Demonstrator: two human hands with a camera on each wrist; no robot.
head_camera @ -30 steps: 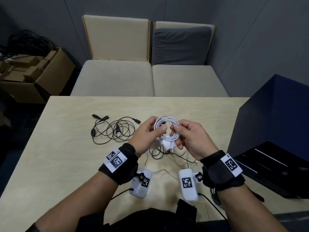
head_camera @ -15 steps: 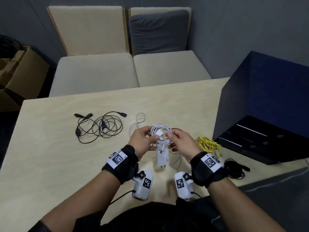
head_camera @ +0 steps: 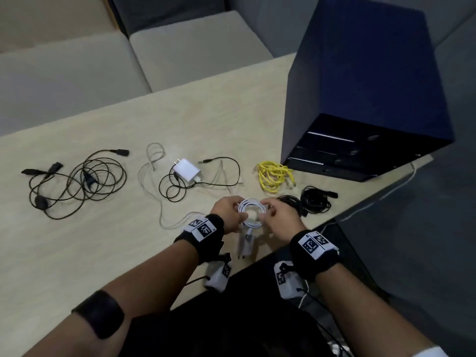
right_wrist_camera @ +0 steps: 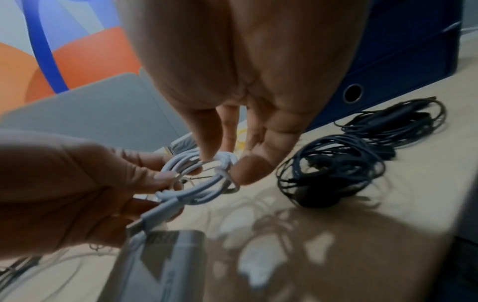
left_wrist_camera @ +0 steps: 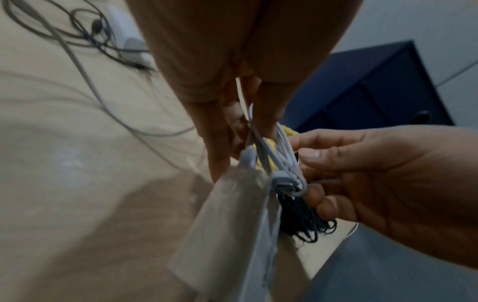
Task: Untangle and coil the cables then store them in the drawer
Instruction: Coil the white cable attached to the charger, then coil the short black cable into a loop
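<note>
The white cable coil [head_camera: 251, 211] sits between my hands above the bench's [head_camera: 108, 248] near edge, left hand [head_camera: 226, 215] and right hand [head_camera: 279, 219] both pinching its loops. It looks light and springy; I'd grip across the bundled strands, charger block [head_camera: 246, 244] dangling below.

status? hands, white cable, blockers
Left hand and right hand both pinch the white cable coil; adapter hangs below. Drawer unit drawers look shut. Nothing in the way.
</note>
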